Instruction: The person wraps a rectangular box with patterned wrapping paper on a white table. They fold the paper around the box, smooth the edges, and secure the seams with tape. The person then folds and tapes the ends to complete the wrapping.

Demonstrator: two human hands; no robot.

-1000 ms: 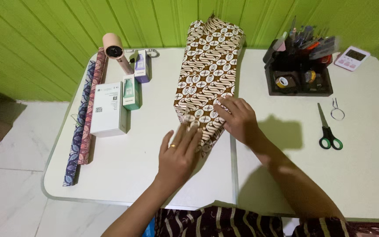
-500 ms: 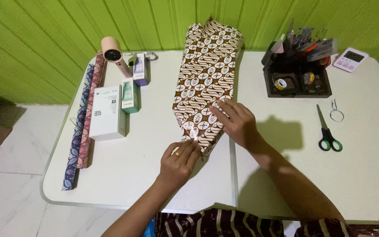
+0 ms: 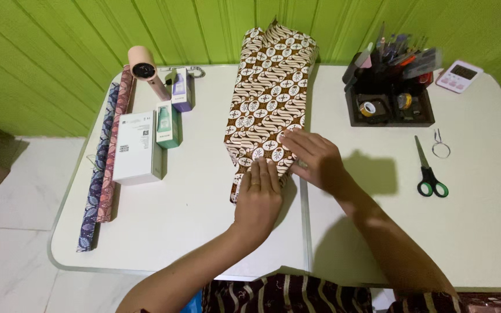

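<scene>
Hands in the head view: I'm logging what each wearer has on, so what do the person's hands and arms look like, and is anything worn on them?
Both arms are bare to the frame's lower edge, with no sleeves, gloves or watch visible. The left hand wears a thin gold-coloured ring on one finger. The right hand shows no ring or band. Nails look short and unpainted.

A wrapped parcel lies mid-counter; boxes and paper rolls lie to its left, an organizer and scissors to its right.
</scene>
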